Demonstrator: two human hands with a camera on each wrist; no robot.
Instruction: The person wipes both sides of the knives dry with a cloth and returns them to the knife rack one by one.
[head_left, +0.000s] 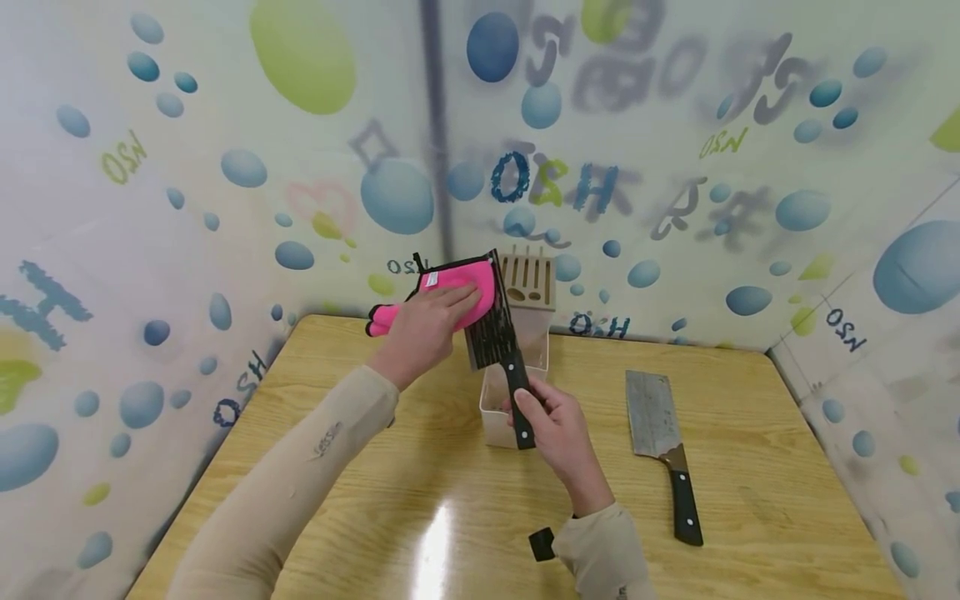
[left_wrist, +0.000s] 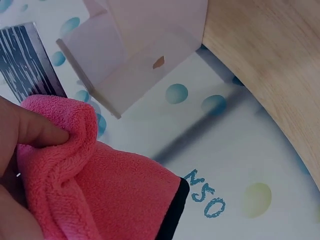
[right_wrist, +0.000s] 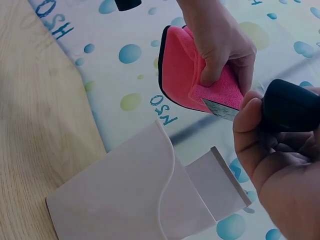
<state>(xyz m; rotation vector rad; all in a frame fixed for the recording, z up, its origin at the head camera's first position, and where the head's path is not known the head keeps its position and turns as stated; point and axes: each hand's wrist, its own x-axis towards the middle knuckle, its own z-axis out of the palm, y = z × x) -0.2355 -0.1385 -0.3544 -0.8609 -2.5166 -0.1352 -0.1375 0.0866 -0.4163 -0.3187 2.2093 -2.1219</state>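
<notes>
A person in beige sleeves holds a pink cloth [head_left: 459,273] to the streaked blade of a knife [head_left: 491,342], raised in front of the white knife holder [head_left: 497,431] and just to the left of its slotted top [head_left: 528,283]. The left hand [head_left: 423,329] pinches the cloth on the blade, its fingers lying together across the fabric and the thumb pressing from the other face. The right hand [head_left: 558,429], over the holder's front, has fingers and thumb clamped around the black handle [head_left: 519,400]. A second cleaver [head_left: 654,417] lies on the wooden table [head_left: 750,467] to the holder's right; a bubble-patterned wall [head_left: 675,125] stands behind the holder.
</notes>
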